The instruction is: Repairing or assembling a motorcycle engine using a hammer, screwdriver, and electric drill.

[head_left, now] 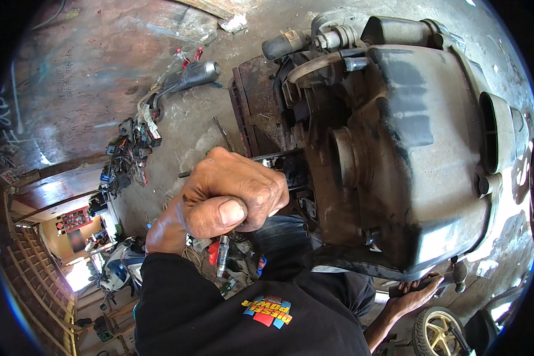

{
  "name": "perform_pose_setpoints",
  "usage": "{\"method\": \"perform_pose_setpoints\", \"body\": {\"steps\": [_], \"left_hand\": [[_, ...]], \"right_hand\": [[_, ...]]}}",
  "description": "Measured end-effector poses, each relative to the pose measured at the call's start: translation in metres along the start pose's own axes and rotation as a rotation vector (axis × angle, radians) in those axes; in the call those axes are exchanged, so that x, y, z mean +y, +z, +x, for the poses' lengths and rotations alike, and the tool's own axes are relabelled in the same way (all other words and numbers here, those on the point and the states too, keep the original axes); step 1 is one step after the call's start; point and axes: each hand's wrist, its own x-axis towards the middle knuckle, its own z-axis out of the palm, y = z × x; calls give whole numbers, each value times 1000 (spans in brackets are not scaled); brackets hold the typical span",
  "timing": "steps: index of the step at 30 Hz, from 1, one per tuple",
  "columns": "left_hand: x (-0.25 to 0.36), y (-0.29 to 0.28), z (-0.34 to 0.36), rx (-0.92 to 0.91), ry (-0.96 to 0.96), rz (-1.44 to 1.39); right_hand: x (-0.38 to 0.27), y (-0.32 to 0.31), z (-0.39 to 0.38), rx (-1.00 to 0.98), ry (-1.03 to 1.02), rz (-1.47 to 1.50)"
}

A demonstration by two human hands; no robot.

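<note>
My left hand is closed in a fist in front of the engine's left side, thumb folded over the fingers. What it holds, if anything, is hidden; a thin dark rod passes behind the fist and shows on both sides. A large, dusty engine unit with a grey-brown casing and a round port fills the right half of the view. Low at the right, beside the lower edge of the casing, my right hand grips the dark handle of a hammer, whose rounded metal head points outward.
A rusty metal box stands left of the engine. On the floor farther left lie an exhaust muffler and a heap of parts. Several small items lie below my fist. A motorcycle stands at lower left, a gold-spoked wheel at lower right.
</note>
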Motion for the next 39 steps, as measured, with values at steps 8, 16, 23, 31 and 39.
{"method": "perform_pose_setpoints", "body": {"steps": [8, 16, 23, 31, 39], "left_hand": [[8, 1, 0, 70, 32, 235], [24, 8, -17, 314, 182, 1160], [8, -11, -16, 136, 329, 967], [-8, -2, -20, 290, 321, 806], [-16, -6, -13, 319, 412, 847]], "right_hand": [[18, -19, 14, -19, 44, -70], [135, -122, 113, -222, -510, -752], [231, -143, 182, -189, 115, -564], [262, -144, 184, -209, 244, -579], [286, -145, 181, -252, 321, -615]]}}
